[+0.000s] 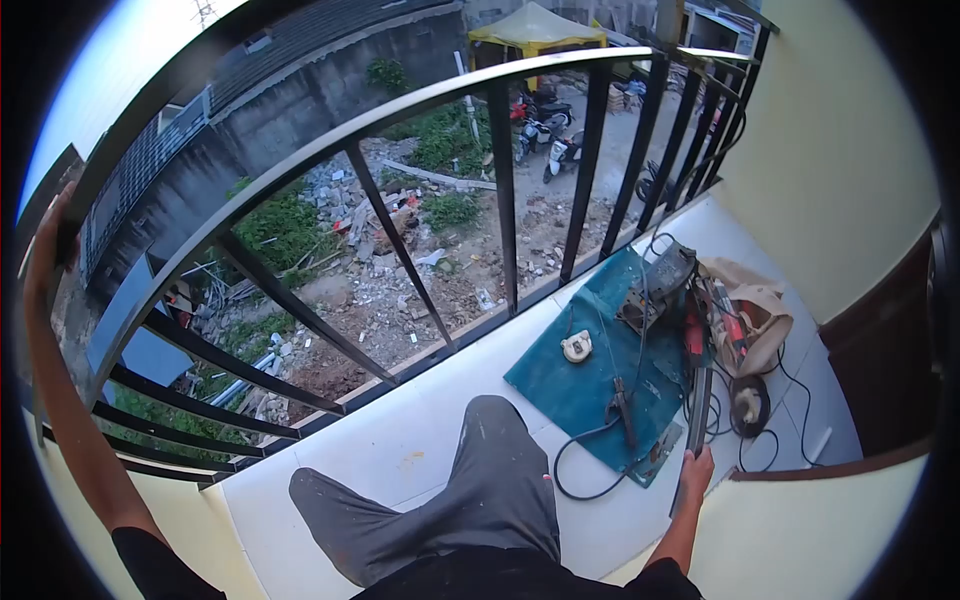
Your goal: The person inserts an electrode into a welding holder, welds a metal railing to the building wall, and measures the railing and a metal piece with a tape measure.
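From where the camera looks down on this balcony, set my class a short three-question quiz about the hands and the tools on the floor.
1. True or false: the right hand grips a long metal bar.
2. What does the left hand hold on to?
3. The tape measure lies on: A) the bare floor tiles B) the teal mat C) the cloth bag.

Key: 1 true. 2 the top rail of the black railing. 3 B.
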Demonstrator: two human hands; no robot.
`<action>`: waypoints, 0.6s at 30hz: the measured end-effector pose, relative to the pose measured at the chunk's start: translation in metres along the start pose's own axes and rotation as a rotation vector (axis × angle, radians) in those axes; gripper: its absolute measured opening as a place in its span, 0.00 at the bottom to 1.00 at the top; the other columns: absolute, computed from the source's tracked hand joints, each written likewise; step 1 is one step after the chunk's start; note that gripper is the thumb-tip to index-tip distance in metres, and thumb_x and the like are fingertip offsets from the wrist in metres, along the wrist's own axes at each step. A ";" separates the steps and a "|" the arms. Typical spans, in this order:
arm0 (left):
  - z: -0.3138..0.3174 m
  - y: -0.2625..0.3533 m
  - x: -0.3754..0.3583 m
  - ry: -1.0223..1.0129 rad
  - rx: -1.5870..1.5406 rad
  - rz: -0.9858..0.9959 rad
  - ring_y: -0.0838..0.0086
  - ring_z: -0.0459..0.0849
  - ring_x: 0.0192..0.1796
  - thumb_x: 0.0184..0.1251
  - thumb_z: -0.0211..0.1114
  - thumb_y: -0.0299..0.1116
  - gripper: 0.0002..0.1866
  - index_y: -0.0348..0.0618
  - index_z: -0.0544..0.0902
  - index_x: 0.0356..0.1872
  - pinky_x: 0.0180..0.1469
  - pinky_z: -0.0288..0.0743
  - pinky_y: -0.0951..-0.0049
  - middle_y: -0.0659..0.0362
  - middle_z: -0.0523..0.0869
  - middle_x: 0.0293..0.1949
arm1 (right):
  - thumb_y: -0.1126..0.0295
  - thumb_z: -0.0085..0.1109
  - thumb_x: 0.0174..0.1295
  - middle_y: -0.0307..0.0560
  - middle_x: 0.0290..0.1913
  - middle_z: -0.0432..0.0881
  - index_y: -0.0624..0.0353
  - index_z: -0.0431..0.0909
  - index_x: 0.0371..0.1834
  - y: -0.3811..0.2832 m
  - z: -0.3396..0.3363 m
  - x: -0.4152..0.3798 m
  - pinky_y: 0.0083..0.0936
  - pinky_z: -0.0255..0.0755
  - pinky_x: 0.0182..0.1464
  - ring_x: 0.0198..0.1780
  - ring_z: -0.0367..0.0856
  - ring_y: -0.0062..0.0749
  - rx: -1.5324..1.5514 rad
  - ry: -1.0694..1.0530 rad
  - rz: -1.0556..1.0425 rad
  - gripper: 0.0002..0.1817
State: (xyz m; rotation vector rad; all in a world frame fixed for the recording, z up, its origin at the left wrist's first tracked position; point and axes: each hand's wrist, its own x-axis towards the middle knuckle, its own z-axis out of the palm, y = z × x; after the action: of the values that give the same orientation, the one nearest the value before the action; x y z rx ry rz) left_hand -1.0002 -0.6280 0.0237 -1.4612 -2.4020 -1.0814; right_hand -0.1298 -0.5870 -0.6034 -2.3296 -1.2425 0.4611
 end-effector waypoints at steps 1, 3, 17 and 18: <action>0.007 0.019 -0.009 -0.017 -0.013 -0.047 0.76 0.71 0.19 0.76 0.50 0.59 0.29 0.41 0.79 0.54 0.21 0.64 0.73 0.63 0.74 0.21 | 0.65 0.62 0.60 0.66 0.45 0.84 0.67 0.78 0.47 -0.008 -0.004 -0.007 0.46 0.73 0.56 0.51 0.82 0.63 -0.035 0.037 -0.040 0.17; 0.013 0.044 -0.019 -0.002 -0.003 -0.152 0.73 0.72 0.23 0.75 0.53 0.57 0.26 0.40 0.83 0.41 0.27 0.66 0.71 0.62 0.75 0.24 | 0.62 0.63 0.59 0.64 0.47 0.85 0.64 0.78 0.49 -0.035 -0.014 -0.015 0.46 0.73 0.57 0.52 0.81 0.62 -0.065 -0.015 0.036 0.20; 0.112 -0.001 0.094 -0.323 -0.058 0.128 0.74 0.77 0.26 0.79 0.46 0.54 0.28 0.38 0.77 0.58 0.29 0.73 0.72 0.57 0.79 0.30 | 0.73 0.63 0.56 0.60 0.50 0.82 0.65 0.77 0.48 0.040 0.105 -0.018 0.45 0.78 0.55 0.54 0.81 0.56 -0.308 -0.192 0.305 0.16; 0.125 -0.001 0.103 -0.336 -0.061 0.130 0.74 0.77 0.26 0.79 0.47 0.54 0.28 0.38 0.77 0.59 0.29 0.73 0.72 0.56 0.79 0.31 | 0.72 0.64 0.56 0.60 0.51 0.80 0.65 0.77 0.49 0.012 0.098 -0.019 0.45 0.77 0.56 0.55 0.80 0.56 -0.371 -0.073 0.221 0.17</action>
State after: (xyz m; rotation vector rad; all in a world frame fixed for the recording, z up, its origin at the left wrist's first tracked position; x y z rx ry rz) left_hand -1.0239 -0.4746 -0.0227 -1.9269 -2.4555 -0.9520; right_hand -0.1799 -0.5859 -0.6907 -2.8054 -1.1898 0.4185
